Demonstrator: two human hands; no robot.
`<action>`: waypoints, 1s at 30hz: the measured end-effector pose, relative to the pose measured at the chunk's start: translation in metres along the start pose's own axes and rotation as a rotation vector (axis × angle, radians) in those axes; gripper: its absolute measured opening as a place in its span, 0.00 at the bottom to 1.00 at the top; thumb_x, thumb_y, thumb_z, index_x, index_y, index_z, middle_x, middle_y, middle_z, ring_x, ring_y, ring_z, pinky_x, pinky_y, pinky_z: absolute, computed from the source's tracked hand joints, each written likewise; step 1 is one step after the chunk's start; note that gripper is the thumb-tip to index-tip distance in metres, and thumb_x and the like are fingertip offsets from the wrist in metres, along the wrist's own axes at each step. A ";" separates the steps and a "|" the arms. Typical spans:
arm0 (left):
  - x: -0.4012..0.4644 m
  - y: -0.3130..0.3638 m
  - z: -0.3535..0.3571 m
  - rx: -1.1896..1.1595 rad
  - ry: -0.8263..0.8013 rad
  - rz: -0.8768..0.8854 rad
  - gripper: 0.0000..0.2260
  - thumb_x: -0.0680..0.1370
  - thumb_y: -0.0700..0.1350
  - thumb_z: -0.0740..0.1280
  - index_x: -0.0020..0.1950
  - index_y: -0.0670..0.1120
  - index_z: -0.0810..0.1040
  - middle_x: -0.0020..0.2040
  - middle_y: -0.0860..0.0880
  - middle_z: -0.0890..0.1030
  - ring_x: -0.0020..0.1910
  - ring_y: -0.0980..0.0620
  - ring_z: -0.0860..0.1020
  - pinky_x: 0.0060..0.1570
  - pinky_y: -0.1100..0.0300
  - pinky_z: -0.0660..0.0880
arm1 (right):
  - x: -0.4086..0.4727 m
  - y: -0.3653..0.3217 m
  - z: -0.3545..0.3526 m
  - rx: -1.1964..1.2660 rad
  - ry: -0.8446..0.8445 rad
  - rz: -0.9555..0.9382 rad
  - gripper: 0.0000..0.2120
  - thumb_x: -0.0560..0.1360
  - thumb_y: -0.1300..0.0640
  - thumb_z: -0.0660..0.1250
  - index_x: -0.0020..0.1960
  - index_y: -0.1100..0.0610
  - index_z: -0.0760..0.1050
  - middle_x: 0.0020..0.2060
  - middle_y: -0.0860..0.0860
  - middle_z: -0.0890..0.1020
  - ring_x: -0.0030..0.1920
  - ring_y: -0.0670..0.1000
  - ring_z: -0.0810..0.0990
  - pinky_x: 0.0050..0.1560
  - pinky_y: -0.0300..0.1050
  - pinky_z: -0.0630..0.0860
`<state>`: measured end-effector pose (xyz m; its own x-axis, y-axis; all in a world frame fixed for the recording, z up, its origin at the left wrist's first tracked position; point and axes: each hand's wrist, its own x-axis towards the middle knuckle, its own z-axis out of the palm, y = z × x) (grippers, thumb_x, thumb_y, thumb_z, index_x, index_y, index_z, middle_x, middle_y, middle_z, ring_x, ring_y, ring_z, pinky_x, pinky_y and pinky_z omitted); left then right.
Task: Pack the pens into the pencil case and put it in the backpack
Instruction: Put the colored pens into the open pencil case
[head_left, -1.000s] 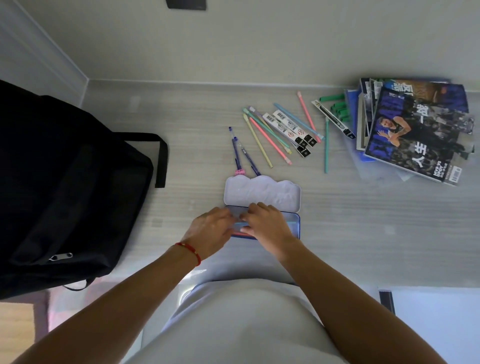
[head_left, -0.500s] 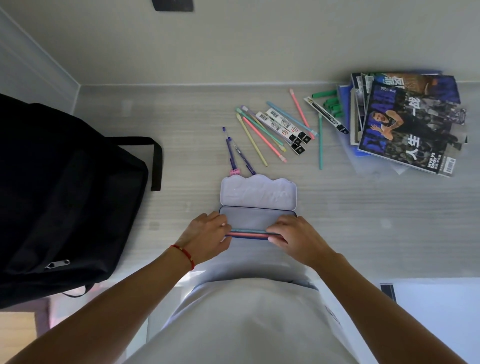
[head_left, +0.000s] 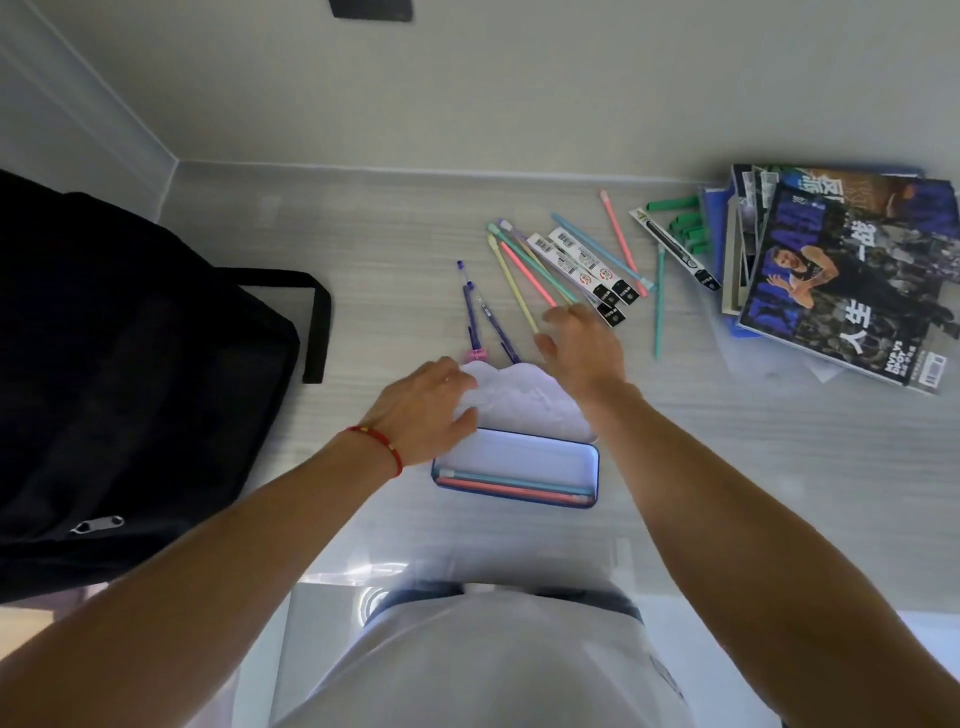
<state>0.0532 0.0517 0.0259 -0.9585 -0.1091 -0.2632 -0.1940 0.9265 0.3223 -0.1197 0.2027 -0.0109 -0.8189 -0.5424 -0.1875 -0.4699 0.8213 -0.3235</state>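
A blue tin pencil case (head_left: 593, 462) lies open in front of me, its pale lid (head_left: 524, 400) folded back flat. A blue pen and a pink pen (head_left: 514, 487) lie along its near wall. My left hand (head_left: 428, 410) rests open on the lid's left edge. My right hand (head_left: 582, 343) hovers past the lid with fingers spread, its fingertips at the near ends of the pastel pens (head_left: 524, 270) fanned out on the table. Two purple pens (head_left: 480, 322) lie just beyond the lid. The black backpack (head_left: 119, 379) stands at the left.
Packaged refills (head_left: 582, 270) lie among the pens, with more pens (head_left: 621, 244) and green caps (head_left: 680, 223) to the right. A stack of magazines (head_left: 852, 275) fills the far right. The wall runs along the back of the table.
Both hands left the case's near edge, where they had laid pens in. The right hand has reached forward to the loose pens; the left has moved up onto the lid.
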 end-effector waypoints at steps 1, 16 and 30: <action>0.005 0.000 -0.004 -0.009 -0.011 -0.025 0.17 0.78 0.52 0.62 0.67 0.50 0.73 0.63 0.48 0.73 0.63 0.48 0.72 0.58 0.51 0.75 | 0.013 -0.004 0.001 -0.047 -0.021 0.036 0.17 0.79 0.51 0.66 0.64 0.58 0.75 0.60 0.59 0.77 0.63 0.61 0.75 0.57 0.55 0.78; 0.028 0.016 -0.008 -0.827 0.115 -0.453 0.09 0.74 0.40 0.66 0.50 0.47 0.85 0.46 0.51 0.83 0.36 0.55 0.79 0.38 0.65 0.78 | 0.017 -0.004 -0.010 -0.164 -0.194 0.050 0.10 0.79 0.60 0.63 0.58 0.61 0.76 0.55 0.60 0.82 0.57 0.63 0.81 0.45 0.49 0.73; 0.001 0.030 0.014 -1.525 0.016 -0.544 0.07 0.79 0.39 0.67 0.49 0.36 0.81 0.44 0.36 0.84 0.44 0.41 0.85 0.43 0.56 0.82 | -0.102 0.013 -0.017 0.456 -0.445 -0.104 0.08 0.77 0.51 0.70 0.41 0.52 0.79 0.35 0.46 0.85 0.37 0.45 0.82 0.42 0.41 0.76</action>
<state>0.0492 0.0843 0.0221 -0.7110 -0.2998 -0.6360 -0.5000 -0.4204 0.7571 -0.0482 0.2712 0.0201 -0.5154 -0.7171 -0.4692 -0.2720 0.6561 -0.7039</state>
